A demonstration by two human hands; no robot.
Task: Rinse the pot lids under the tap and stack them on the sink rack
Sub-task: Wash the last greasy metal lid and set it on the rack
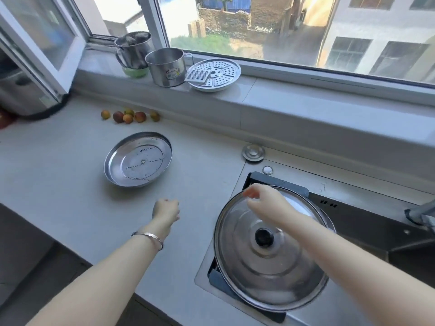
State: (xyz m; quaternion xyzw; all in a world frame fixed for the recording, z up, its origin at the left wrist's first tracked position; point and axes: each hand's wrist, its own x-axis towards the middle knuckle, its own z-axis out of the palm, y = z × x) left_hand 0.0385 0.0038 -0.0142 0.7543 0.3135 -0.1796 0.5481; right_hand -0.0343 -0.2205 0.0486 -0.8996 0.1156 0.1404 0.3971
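2 lids in view: the big lid w/ a black knob lies on the rack at the left end of the sink, and the flat lid sits upside down on the surface, well apart. Left hand hovers over the surface btwn them, grip curled in, holding nothing. Right hand is at the big lid's far rim, fingers bent — can't tell if the grip pinches it.
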